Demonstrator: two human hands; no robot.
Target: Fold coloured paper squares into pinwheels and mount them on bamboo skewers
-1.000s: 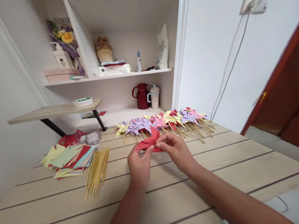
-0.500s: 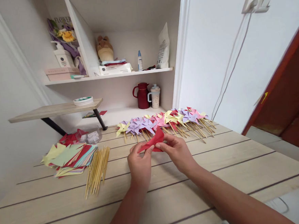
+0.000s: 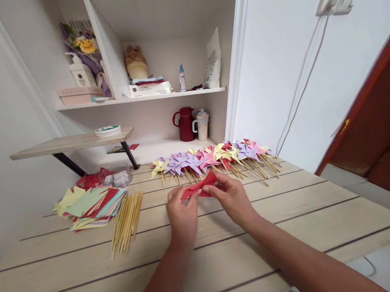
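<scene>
Both hands pinch a sheet of red paper [image 3: 208,180] over the middle of the table, its points bent inward. My left hand [image 3: 182,211] is closed on its left side, thumb near the paper's centre. My right hand [image 3: 232,199] grips the right side between thumb and fingers. Just beyond lie several finished paper pinwheels [image 3: 189,163] in purple, pink, yellow and red, on thin sticks. Left of my hands is a bundle of bare wooden sticks [image 3: 126,222], beside a pile of cut coloured paper sheets [image 3: 95,202].
A clear plastic box [image 3: 120,177] with small white pieces sits behind the paper pile, near a small raised wooden stand [image 3: 71,143]. At the back are a dark red jug [image 3: 186,124] and a lidded cup [image 3: 202,125]. A white shelf [image 3: 178,94] overhangs them.
The red paper's upper point has folded lower and flatter between my fingers. My hands have stayed in nearly the same place.
</scene>
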